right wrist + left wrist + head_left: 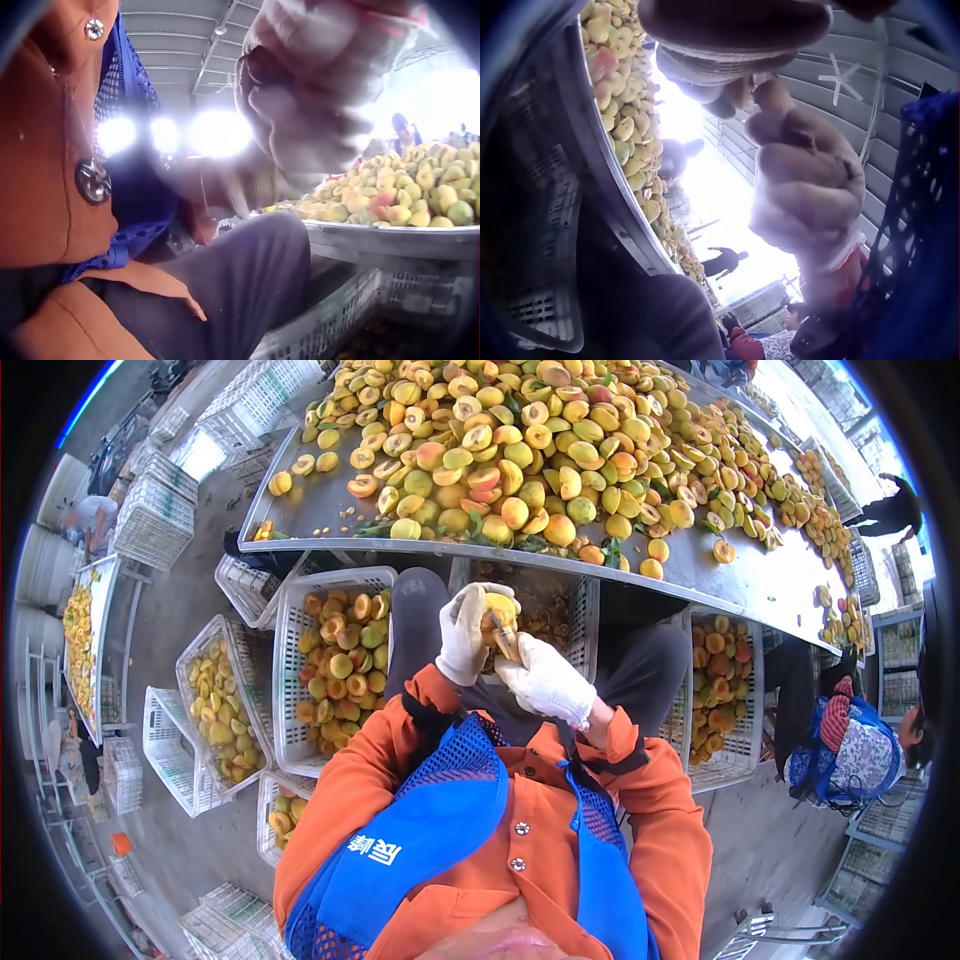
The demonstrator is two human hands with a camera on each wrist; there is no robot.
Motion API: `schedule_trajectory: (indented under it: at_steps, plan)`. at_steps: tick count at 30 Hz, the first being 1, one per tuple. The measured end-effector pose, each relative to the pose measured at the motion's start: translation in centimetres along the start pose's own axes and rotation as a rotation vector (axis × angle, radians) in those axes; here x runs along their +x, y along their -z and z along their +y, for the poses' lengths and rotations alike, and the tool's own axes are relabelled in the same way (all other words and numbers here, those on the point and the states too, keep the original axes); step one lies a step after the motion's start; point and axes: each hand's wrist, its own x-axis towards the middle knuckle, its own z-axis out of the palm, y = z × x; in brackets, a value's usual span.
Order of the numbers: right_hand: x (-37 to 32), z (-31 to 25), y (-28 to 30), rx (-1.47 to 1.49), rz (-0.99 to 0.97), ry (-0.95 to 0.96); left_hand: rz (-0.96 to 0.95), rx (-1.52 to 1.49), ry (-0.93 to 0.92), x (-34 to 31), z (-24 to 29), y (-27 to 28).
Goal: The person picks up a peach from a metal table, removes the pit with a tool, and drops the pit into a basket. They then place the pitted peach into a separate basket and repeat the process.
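Both hands wear white gloves and meet over the person's lap. My left hand [462, 635] grips a yellow peach [497, 603], its cut side toward the right hand. Between thumb and fingers, my right hand [548, 682] holds a small pitting tool [509, 644] with a light brown handle, its dark metal end against the peach. In the left wrist view the right hand [806, 184] shows curled fingers, close below the left. The right wrist view has the curled right hand [307, 97] near the camera; the tool's tip is hidden there.
A metal table [330, 510] piled with halved peaches [570, 455] stands right ahead. Below its edge, white crates [290, 660] hold more peach halves, left and right of the knees. Another crate [588, 610] sits between the legs. A second person [850, 745] is at the right.
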Motion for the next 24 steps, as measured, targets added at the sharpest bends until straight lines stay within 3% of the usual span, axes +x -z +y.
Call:
schedule_trajectory:
  at_steps: [3,5,6,9,11,12,15,16,19,24]
  plan:
    - [-0.4,-1.0,-1.3,0.380,-0.003,-0.169,0.078,-0.009,-0.101,-0.5,-0.1,-0.8]
    - [-0.5,-1.2,-2.2,0.480,0.040,-0.124,0.112,0.015,-0.150,-0.6,-0.3,-1.0]
    - [-0.2,-0.6,-2.3,0.319,0.073,-0.051,0.091,-0.088,-0.144,-0.7,-0.4,-0.7]
    - [0.4,1.7,-2.1,-0.178,0.157,0.160,0.092,0.038,-0.160,-0.9,-0.2,-0.5]
    - [0.5,2.0,-1.4,-0.542,0.183,0.302,-0.018,0.037,-0.006,-0.3,0.7,0.2]
    - [0.7,2.3,-1.2,-0.535,0.162,0.332,-0.070,0.035,0.070,-0.2,1.0,0.3]
    - [0.8,2.1,-2.1,0.038,0.064,0.132,-0.048,0.024,0.103,-0.1,1.4,0.1]
    - [-0.7,-1.7,-1.2,0.434,-0.153,-0.210,-0.051,-0.036,0.076,-0.2,1.3,0.0]
    - [-1.2,-2.5,-1.8,0.719,-0.196,-0.137,-0.066,-0.173,0.025,-0.2,1.0,-0.5]
    - [-0.9,-0.8,-1.1,0.905,-0.269,-0.145,-0.129,-0.256,0.061,0.1,0.1,-0.7]
